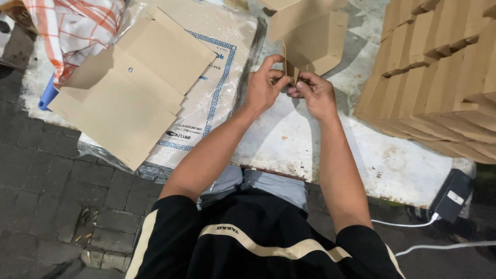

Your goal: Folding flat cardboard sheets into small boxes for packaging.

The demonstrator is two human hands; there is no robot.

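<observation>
a half-folded brown cardboard piece (pixel 310 39) was held above the white bench (pixel 289 139), toward its far edge, with both hands meeting at the piece's lower edge. the left hand (pixel 262 88) was closed in a pinch on a narrow flap (pixel 290 72) at the bottom of the piece, thumb and forefinger pressed together on it, and the right hand (pixel 315 93) was closed on the same flap from the other side, its fingers (pixel 302 87) curled tight around the fold. the board was judged to be light and fairly stiff, likely to crease sharply along scored lines but to bend or tear if squeezed across a flat panel, so a hold near the fold and along the edges was judged the safest. its surface looked dry and matte, not slippery. to the left of the held piece, flat cardboard sheets (pixel 124 88) were laid loosely over a plastic-wrapped pack (pixel 217 77), and a checked cloth (pixel 72 26) was seen beyond them. to the right of the held piece, a tall stack of folded boxes (pixel 439 77) was packed close, leaving little room on that side. bare bench top was left open just below the hands, toward the body. a dark adapter (pixel 452 196) with a white cable (pixel 403 225) sat at the near right corner of the bench, well apart from the piece.
</observation>
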